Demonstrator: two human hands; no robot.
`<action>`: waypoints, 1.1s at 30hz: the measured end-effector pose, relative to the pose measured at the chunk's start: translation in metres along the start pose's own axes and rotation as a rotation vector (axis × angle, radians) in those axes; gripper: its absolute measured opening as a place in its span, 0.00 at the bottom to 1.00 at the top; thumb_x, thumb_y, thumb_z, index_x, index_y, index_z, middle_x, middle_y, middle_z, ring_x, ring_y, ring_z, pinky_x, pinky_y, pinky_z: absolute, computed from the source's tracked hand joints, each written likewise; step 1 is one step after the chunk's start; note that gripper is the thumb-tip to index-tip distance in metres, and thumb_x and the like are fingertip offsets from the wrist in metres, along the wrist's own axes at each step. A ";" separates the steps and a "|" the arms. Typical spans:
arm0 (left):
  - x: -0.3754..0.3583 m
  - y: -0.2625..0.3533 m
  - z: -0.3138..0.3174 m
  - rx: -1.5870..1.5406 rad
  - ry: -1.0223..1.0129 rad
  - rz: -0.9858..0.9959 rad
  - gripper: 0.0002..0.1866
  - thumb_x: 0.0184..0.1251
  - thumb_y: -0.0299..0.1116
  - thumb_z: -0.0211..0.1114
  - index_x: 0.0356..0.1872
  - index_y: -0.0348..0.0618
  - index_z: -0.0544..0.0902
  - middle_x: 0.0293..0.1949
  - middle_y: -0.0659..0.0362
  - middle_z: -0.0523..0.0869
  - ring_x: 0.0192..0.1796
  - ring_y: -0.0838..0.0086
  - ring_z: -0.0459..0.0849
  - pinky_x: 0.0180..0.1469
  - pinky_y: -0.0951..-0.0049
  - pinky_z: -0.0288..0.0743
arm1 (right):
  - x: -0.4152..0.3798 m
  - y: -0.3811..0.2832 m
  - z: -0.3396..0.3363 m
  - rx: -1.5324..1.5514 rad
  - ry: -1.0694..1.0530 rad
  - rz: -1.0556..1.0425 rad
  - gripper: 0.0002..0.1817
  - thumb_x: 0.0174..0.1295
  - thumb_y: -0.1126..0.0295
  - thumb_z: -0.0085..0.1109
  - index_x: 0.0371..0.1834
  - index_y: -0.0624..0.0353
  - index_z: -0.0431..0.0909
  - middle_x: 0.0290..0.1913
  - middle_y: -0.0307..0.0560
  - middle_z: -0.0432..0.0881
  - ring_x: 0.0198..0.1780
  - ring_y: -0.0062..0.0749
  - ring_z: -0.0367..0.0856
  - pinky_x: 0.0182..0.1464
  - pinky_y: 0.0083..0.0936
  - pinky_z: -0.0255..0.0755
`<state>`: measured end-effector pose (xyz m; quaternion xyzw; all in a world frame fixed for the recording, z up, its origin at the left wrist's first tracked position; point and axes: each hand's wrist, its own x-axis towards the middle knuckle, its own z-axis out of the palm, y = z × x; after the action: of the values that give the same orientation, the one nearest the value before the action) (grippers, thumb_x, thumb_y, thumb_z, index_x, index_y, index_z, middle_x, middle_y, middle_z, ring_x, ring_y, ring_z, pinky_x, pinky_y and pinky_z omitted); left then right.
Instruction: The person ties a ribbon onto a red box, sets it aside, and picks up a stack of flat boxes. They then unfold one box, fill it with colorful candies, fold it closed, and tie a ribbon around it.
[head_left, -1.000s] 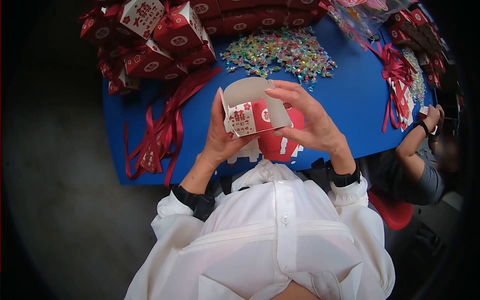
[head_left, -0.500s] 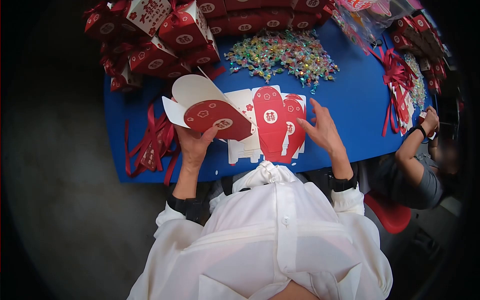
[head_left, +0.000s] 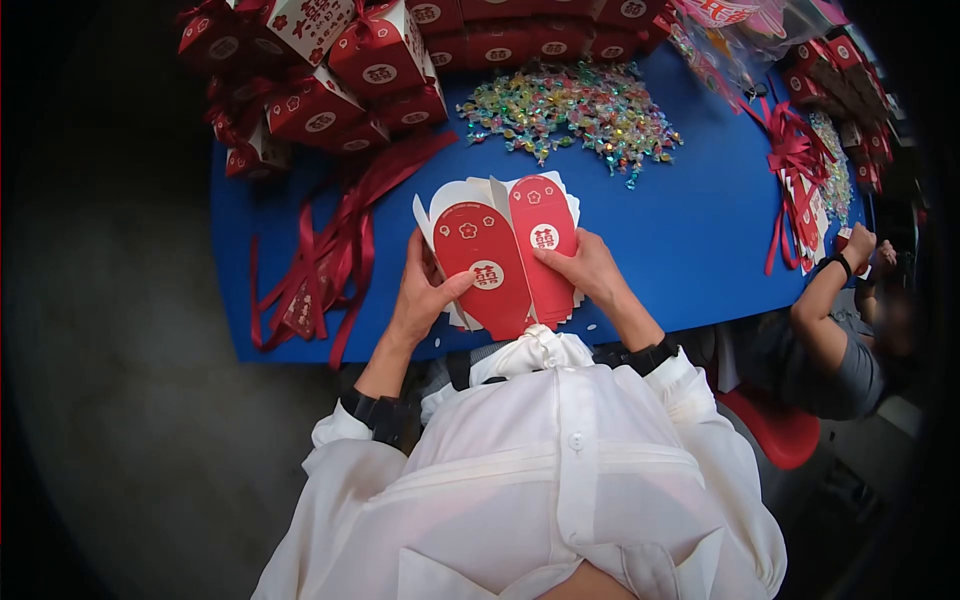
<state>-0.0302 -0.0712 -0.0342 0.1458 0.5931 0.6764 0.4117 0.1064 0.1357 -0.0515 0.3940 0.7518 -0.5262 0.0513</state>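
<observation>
An unfolded red-and-white candy box (head_left: 482, 245) with a round double-happiness emblem and flower prints is held in front of my body, close over the near table edge. My left hand (head_left: 425, 300) grips its left panel, thumb on the red front and fingers hidden behind. On the other side, my right hand (head_left: 592, 270) presses its thumb to the narrower red panel beside the emblem, fingers behind the card. White flaps stand up along the upper edge. More flat box cards lie beneath, mostly covered.
Dark red ribbons (head_left: 345, 225) lie on the blue table (head_left: 700, 220) at the left. Finished boxes (head_left: 385, 65) are stacked behind them. A heap of wrapped candies (head_left: 575, 112) sits at the back. At the right, a co-worker's hand (head_left: 858, 245) works beside more ribbons (head_left: 795, 150).
My left hand has brought the box card rightward and down, turning its front upward. My right hand has moved left and closed on the right panel. The ribbons at the left are now uncovered.
</observation>
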 end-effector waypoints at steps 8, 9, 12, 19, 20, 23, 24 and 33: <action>-0.005 0.000 -0.015 -0.072 0.044 -0.019 0.48 0.46 0.43 0.77 0.66 0.38 0.59 0.59 0.51 0.72 0.62 0.65 0.73 0.66 0.64 0.64 | -0.003 -0.019 0.008 0.769 -0.222 0.049 0.22 0.60 0.67 0.64 0.54 0.67 0.72 0.49 0.51 0.82 0.47 0.32 0.82 0.51 0.28 0.77; -0.007 0.001 -0.017 -0.109 0.049 -0.010 0.47 0.46 0.42 0.76 0.66 0.39 0.60 0.58 0.51 0.73 0.62 0.65 0.73 0.66 0.64 0.65 | -0.003 -0.022 0.007 0.769 -0.220 0.049 0.22 0.60 0.67 0.64 0.54 0.67 0.72 0.49 0.51 0.82 0.47 0.32 0.82 0.51 0.28 0.77; -0.016 0.014 -0.026 -0.154 0.105 0.079 0.45 0.47 0.43 0.76 0.65 0.40 0.61 0.56 0.53 0.75 0.60 0.66 0.74 0.64 0.66 0.67 | 0.001 -0.038 0.003 0.862 -0.371 0.111 0.21 0.62 0.73 0.61 0.57 0.65 0.69 0.52 0.47 0.79 0.50 0.30 0.80 0.54 0.29 0.76; -0.043 0.059 -0.111 -0.139 0.367 0.439 0.39 0.52 0.45 0.72 0.63 0.41 0.66 0.53 0.56 0.77 0.55 0.67 0.78 0.58 0.65 0.73 | 0.029 -0.082 0.064 0.966 -0.560 0.101 0.22 0.63 0.71 0.61 0.59 0.64 0.67 0.53 0.48 0.79 0.51 0.32 0.80 0.55 0.29 0.76; -0.047 0.066 -0.121 -0.126 0.397 0.459 0.39 0.51 0.46 0.71 0.62 0.41 0.67 0.53 0.57 0.77 0.55 0.67 0.78 0.58 0.65 0.73 | 0.031 -0.091 0.076 0.983 -0.615 0.095 0.22 0.64 0.70 0.60 0.59 0.64 0.66 0.53 0.48 0.78 0.52 0.32 0.80 0.55 0.30 0.76; -0.054 0.086 -0.124 -0.071 0.449 0.515 0.39 0.51 0.47 0.72 0.62 0.40 0.66 0.53 0.56 0.77 0.55 0.67 0.78 0.58 0.67 0.73 | 0.024 -0.130 0.093 1.019 -0.812 0.062 0.27 0.66 0.60 0.58 0.62 0.64 0.63 0.58 0.52 0.74 0.57 0.34 0.75 0.60 0.34 0.71; -0.054 0.092 -0.118 0.032 0.436 0.542 0.39 0.51 0.45 0.72 0.63 0.39 0.65 0.53 0.55 0.77 0.55 0.68 0.78 0.58 0.67 0.73 | 0.025 -0.129 0.095 1.017 -0.821 0.065 0.27 0.66 0.60 0.58 0.62 0.64 0.63 0.58 0.52 0.74 0.57 0.34 0.75 0.60 0.34 0.71; 0.000 0.037 -0.024 0.178 0.070 0.320 0.58 0.44 0.24 0.77 0.73 0.48 0.44 0.66 0.52 0.64 0.68 0.62 0.66 0.66 0.61 0.66 | 0.020 -0.094 0.003 0.889 -0.859 -0.078 0.42 0.65 0.41 0.50 0.73 0.59 0.54 0.65 0.51 0.66 0.65 0.35 0.66 0.63 0.34 0.64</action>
<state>-0.0610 -0.0862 -0.0059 0.2506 0.6337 0.6828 0.2636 0.0307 0.1318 0.0080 0.1030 0.3865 -0.9023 0.1610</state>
